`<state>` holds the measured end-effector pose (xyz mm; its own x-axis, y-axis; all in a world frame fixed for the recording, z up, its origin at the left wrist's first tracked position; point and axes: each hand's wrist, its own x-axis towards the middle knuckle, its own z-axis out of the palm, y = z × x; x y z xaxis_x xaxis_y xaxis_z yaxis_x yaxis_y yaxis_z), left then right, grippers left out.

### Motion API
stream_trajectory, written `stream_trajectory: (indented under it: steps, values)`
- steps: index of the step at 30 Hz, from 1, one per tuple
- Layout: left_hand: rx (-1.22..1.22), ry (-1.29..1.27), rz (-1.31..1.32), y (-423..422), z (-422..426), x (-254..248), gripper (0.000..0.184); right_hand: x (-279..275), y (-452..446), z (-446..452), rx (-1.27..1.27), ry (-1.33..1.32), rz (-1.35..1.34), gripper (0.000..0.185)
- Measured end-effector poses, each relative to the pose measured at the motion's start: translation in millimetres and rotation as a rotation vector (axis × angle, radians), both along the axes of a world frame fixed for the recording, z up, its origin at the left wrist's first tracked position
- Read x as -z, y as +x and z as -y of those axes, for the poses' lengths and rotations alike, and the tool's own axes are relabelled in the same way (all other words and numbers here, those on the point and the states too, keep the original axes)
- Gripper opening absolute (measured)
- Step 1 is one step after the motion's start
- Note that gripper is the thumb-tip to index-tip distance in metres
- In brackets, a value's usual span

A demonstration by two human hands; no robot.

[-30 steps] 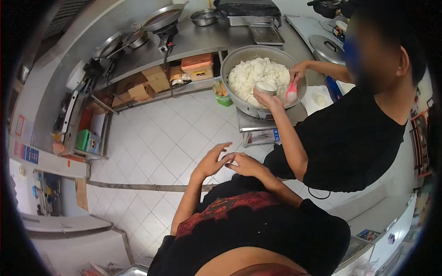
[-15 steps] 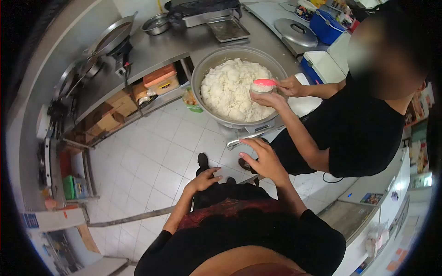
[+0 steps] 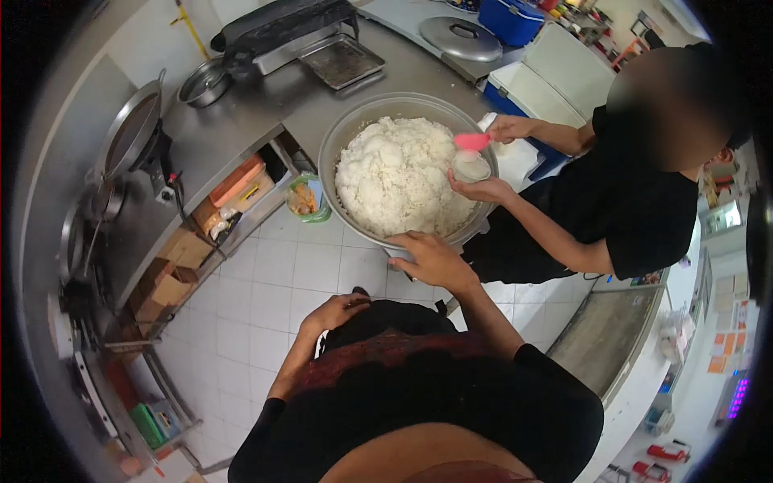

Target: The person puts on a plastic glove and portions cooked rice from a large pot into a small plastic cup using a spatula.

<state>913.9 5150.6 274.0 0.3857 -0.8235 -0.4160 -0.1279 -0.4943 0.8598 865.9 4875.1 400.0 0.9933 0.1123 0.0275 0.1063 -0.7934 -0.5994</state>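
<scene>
A wide metal pot (image 3: pixel 330 149) is heaped with white rice (image 3: pixel 398 173). My right hand (image 3: pixel 431 258) is at the pot's near rim, its fingers apart and nothing in it; whether it touches the rim is unclear. Lower down, by my waist, my left hand (image 3: pixel 334 312) hangs with loosely bent fingers, holding nothing that shows. At the pot's right side a co-worker in black (image 3: pixel 636 201) holds a small bowl of rice (image 3: pixel 470 167) in one hand and a pink rice paddle (image 3: pixel 472 142) over it in the other.
Behind the pot a steel counter (image 3: pixel 266 105) bears a metal tray (image 3: pixel 342 61) and a metal bowl (image 3: pixel 204 83). A wok (image 3: pixel 133 129) is at the left. A large lid (image 3: pixel 460 39) and an opened cooler (image 3: pixel 531 92) are at the back right. A green-rimmed bag (image 3: pixel 306 199) hangs beside the pot.
My hands have parted from each other. The right one has reached out to the pot's rim, and the left has lowered toward my waist. The pot is nearer, and the co-worker's paddle has moved over the bowl.
</scene>
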Motion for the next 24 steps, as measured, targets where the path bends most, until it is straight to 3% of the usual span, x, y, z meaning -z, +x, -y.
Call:
stream_trajectory:
  steps: [4, 6, 8, 10, 12, 14, 16, 19, 22, 24]
  values:
    - [0.119, 0.004, 0.026, 35.4, -17.0, -23.7, 0.031, 28.9, -0.5, -19.2, 0.059, 0.037, -0.009, 0.034]
    - [0.21, 0.084, 0.101, 46.2, -25.8, -18.9, 0.028, 43.0, -12.9, -15.8, 0.014, 0.125, -0.207, 0.03]
    - [0.189, 0.09, 0.033, 48.7, -31.2, -11.8, 0.024, 46.9, -43.1, -13.1, 0.073, 0.035, -0.379, 0.029]
    - [0.11, -0.075, -0.112, 47.9, -37.2, 3.3, 0.021, 82.1, -88.1, -6.7, 0.157, -0.021, -0.543, 0.033]
    - [0.101, -0.14, -0.073, 50.6, -35.2, 18.5, 0.019, 65.2, -117.2, -10.1, 0.219, 0.031, -0.775, 0.04]
    - [0.078, -0.197, -0.048, 47.0, -32.1, 30.2, 0.017, 95.7, -154.4, -14.7, 0.401, 0.41, -0.706, 0.045]
    - [0.009, -0.144, -0.055, 39.7, -21.4, 12.4, 0.016, 125.2, -179.3, -22.7, 0.457, 0.529, -0.622, 0.045]
    - [-0.022, -0.143, -0.05, 38.7, -9.7, 6.2, 0.014, 115.3, -179.1, -44.5, 0.602, 0.733, -0.511, 0.039]
    - [-0.001, -0.26, -0.023, 42.0, -4.3, 7.3, 0.016, 92.5, -173.8, -50.6, 0.661, 0.676, -0.565, 0.033]
    - [0.031, -0.262, 0.001, 48.3, -6.9, 5.9, 0.019, 116.6, -185.7, -45.0, 0.588, 0.678, -0.564, 0.031]
